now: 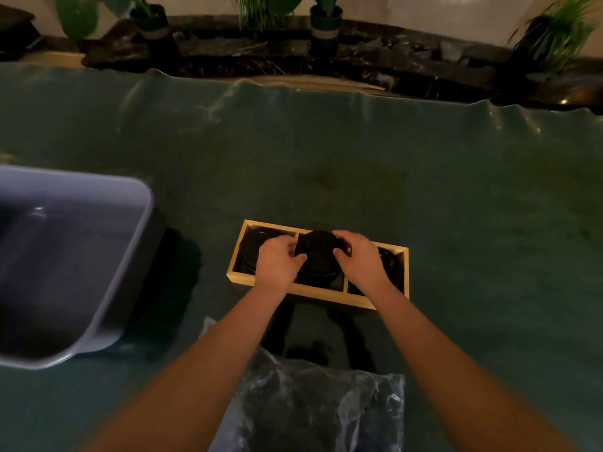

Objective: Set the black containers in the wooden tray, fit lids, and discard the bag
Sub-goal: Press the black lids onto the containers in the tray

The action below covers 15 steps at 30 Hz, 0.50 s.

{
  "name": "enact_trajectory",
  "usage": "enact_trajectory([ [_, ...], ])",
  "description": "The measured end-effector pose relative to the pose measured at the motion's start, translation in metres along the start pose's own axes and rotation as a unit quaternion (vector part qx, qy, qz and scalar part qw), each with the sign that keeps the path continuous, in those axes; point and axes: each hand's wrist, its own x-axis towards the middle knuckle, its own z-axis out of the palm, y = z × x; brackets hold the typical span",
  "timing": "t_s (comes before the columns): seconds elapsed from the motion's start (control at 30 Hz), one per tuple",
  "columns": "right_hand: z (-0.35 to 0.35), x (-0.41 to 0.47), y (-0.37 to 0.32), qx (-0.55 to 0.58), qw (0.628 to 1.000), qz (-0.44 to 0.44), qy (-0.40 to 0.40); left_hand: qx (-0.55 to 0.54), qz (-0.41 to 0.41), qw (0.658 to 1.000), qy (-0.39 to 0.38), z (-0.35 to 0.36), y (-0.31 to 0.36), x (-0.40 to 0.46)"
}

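Your two hands meet over the middle compartment of the wooden tray, which sits on a tabletop draped in dark green cloth. Your left hand and right hand curl their fingers round opposite edges of a round black lid, gripping it atop the middle black container. A second black container fills the left compartment, and a third, partly hidden by your right wrist, sits in the right one. A crumpled clear plastic bag lies on the cloth between your forearms, nearer to you than the tray. A grey plastic bin stands at the left, well apart from the tray. Potted plants line the far edge.
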Motion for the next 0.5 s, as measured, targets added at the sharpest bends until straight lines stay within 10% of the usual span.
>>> enact_trajectory([
  [0.27, 0.001, -0.007, -0.003, -0.030, 0.999, -0.012, 0.009, 0.080, 0.043, 0.996, 0.003, -0.005, 0.002, -0.002],
  [0.5, -0.024, -0.072, 0.007, -0.005, 0.993, 0.014, 0.119, -0.062, 0.061, 0.995, 0.044, -0.054, -0.033, -0.034],
])
